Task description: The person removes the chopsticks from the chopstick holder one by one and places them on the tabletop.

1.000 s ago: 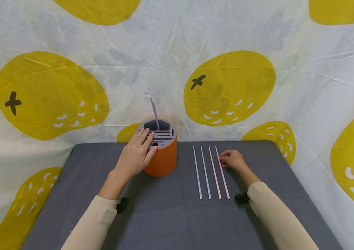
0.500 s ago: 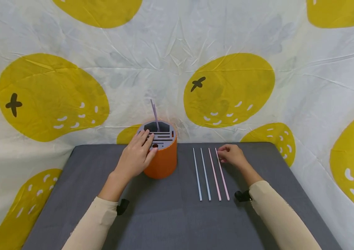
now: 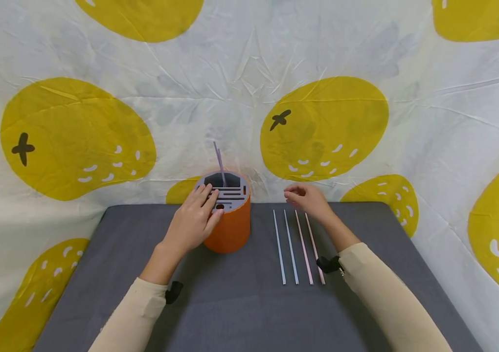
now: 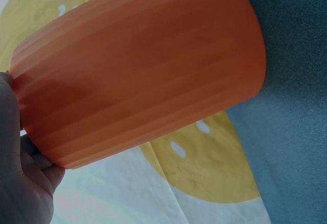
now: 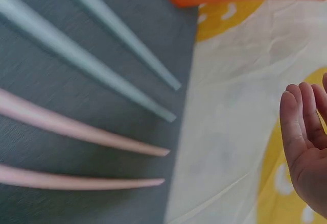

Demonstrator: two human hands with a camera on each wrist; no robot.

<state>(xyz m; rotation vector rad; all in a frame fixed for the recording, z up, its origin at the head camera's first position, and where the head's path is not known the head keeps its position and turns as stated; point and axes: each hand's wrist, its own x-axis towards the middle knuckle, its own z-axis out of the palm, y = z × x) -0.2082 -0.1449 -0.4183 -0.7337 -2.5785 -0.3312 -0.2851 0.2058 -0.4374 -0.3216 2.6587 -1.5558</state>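
Note:
My left hand [image 3: 190, 220] rests spread on the grey slotted lid [image 3: 235, 206] of an orange cylindrical holder [image 3: 229, 233]; the left wrist view shows its fingers at the rim of the holder [image 4: 143, 71]. Two thin purple sticks [image 3: 220, 161] stand upright out of the holder's rear opening. To its right, two pale blue chopsticks [image 3: 279, 247] and two pink chopsticks [image 3: 304, 247] lie side by side on the table. Above their far ends is my right hand [image 3: 308, 199], fingers loosely bent and holding nothing. The right wrist view shows this hand [image 5: 309, 155] apart from the chopsticks.
A dark grey cloth covers the table [image 3: 249, 318]. Directly behind its back edge hangs a white curtain [image 3: 223, 58] printed with yellow fruit. A small black camera [image 3: 328, 264] on my right wrist overlaps the rightmost pink chopstick in the head view.
My right hand has left the rightmost pink chopstick, rising and moving left over the chopsticks' far ends. The chopsticks lie as before, and my left hand stays on the lid.

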